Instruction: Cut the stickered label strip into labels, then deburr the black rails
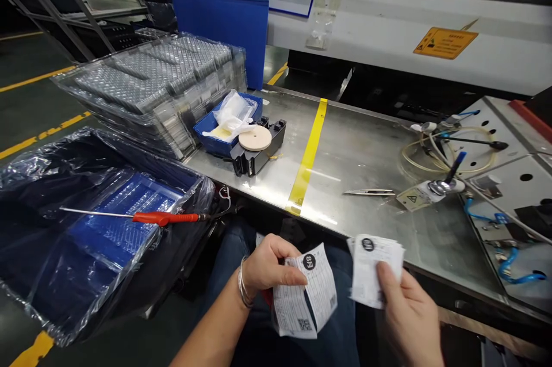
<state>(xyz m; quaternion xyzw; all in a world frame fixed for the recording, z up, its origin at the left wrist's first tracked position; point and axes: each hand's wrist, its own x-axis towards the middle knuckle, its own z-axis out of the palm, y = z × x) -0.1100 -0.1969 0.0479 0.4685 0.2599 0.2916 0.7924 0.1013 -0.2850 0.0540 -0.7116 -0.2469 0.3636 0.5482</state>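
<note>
My left hand pinches a few printed paper labels between thumb and fingers, above my lap. The front label carries a round black mark and a square code, and its sheets fan apart slightly. In my right hand is a small stack of similar labels, gripped under the thumb, with a black round mark near its top. The two bunches are apart from each other, just in front of the metal table's near edge. Print on the right stack is too blurred to read.
A utility knife lies on the metal table. A blue bin, a round beige disc on black parts, and stacked clear trays stand left. A red-handled air gun rests over a lined crate. Pneumatic equipment occupies the right.
</note>
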